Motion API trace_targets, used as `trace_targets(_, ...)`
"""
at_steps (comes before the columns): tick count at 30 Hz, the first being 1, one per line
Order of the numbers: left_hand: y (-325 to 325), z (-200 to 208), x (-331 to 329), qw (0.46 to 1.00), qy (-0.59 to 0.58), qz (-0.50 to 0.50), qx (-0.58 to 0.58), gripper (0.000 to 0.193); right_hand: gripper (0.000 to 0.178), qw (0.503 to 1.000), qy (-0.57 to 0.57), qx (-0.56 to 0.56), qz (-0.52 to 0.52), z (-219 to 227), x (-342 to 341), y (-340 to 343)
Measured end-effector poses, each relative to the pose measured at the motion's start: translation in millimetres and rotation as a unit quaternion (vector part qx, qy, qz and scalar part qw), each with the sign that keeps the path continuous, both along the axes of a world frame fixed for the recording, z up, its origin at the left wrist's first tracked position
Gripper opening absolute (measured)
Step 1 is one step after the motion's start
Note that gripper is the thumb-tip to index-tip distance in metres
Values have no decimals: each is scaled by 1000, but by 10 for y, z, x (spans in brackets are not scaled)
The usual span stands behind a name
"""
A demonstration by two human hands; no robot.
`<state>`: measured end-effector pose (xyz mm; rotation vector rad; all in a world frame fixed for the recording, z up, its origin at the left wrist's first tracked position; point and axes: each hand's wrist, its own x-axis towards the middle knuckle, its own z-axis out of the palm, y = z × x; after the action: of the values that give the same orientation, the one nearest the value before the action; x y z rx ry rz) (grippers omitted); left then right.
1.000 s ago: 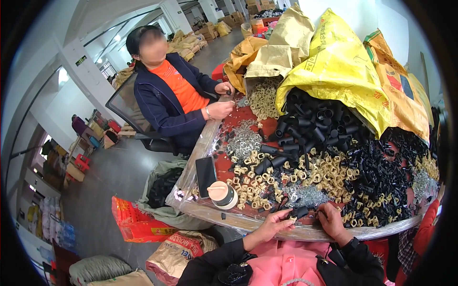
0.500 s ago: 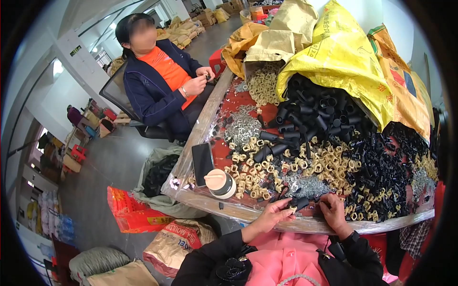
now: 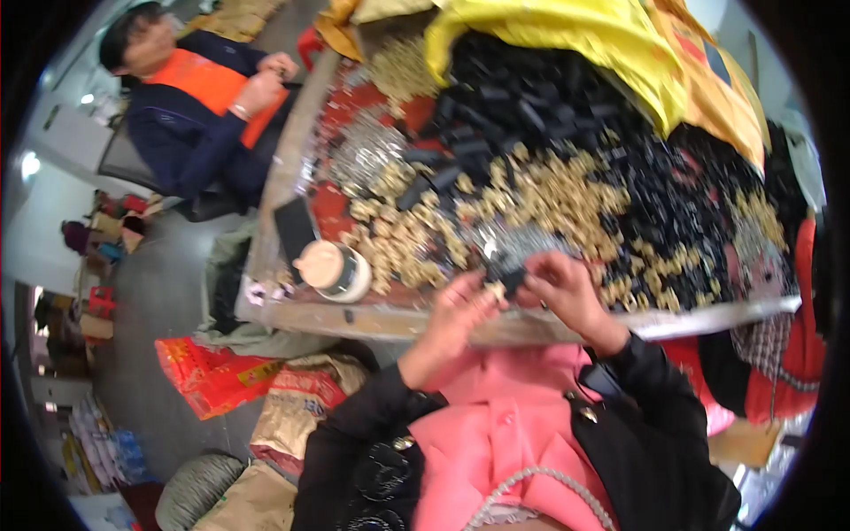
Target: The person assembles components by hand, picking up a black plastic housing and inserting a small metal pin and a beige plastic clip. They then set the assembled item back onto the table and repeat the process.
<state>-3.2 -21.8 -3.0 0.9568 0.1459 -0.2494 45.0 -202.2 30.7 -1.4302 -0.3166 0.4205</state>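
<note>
My left hand is closed in a pinch on a short black plastic tube with a small beige plastic clip at its near end. Beside it, my right hand has its thumb and fingertips pressed together against the tube's right side; motion blur hides whether a small piece is between them. Both hands are over the table's near edge. Just beyond them lie a heap of small silvery metal pieces and a spread of beige clips.
Black tubes spill from a yellow sack. Small black parts cover the right side. A lidded cup and a dark phone stand at the left corner. Across the left edge sits a person handling something small.
My right hand has moved from the table edge to the tube in my left hand, and the hands are now together. The view has tilted downward and shifted right.
</note>
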Motion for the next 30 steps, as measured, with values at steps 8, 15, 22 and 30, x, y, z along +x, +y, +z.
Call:
trace_targets(8, -153, 127, 46, 998, 4, -31, -49, 24, 16, 990, 16, 134, 33, -79, -90, 0)
trace_targets(15, -228, 43, -11, 998, 33, -25, -45, 25, 18, 994, -1, 106, -5, -198, -197, 0)
trace_targets(22, -289, 76, -16, 995, 69, -66, -30, 28, 19, 984, -144, -72, -72, -289, -192, -85)
trace_targets(30, -258, 86, 6, 990, 40, -136, -25, 29, 25, 893, -418, -156, -66, -217, -154, -145)
